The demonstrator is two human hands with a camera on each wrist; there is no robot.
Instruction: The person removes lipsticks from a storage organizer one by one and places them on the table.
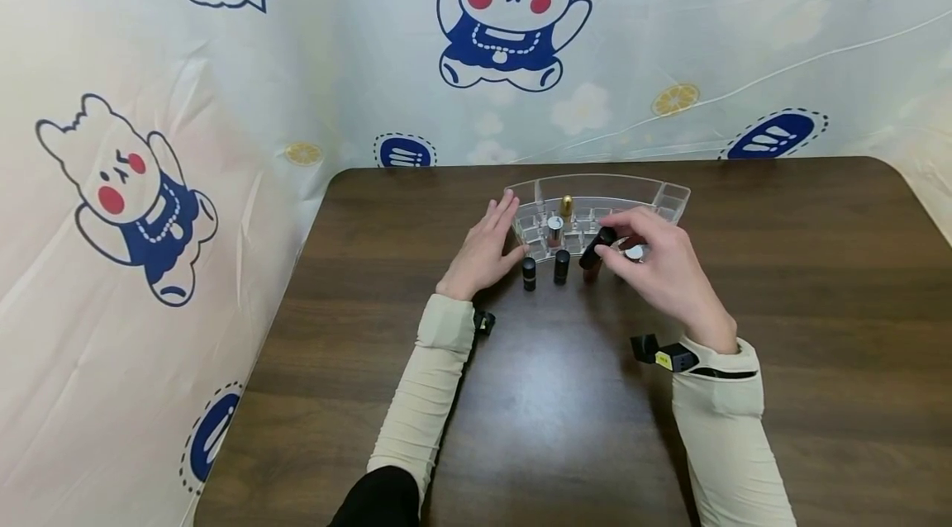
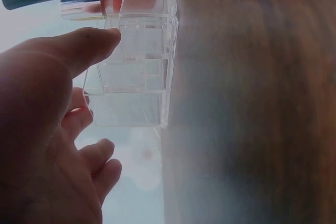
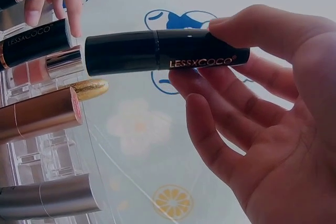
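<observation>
My right hand [image 1: 662, 267] pinches a black lipstick tube [image 3: 123, 53] between thumb and fingers, lifted near the front of a clear divided organizer [image 1: 595, 182]. The tube is tilted in the head view and carries the lettering LESSXCOCO. At the organizer's left end is my left hand [image 1: 482, 256], fingers extended along the side and thumb at the front corner. Two black lipsticks, one at the left [image 1: 529, 274] and another beside it [image 1: 561, 268], stand before the organizer. A copper tube [image 3: 44, 114] and a silver tube [image 3: 47, 200] are also upright, partly hidden by my right hand in the head view.
Inside the organizer stand a silver-capped tube [image 1: 554, 231] and a gold tube [image 1: 567, 206]. The brown wooden table [image 1: 550, 411] reaches back to a printed curtain [image 1: 357, 40] that hangs behind and along the left.
</observation>
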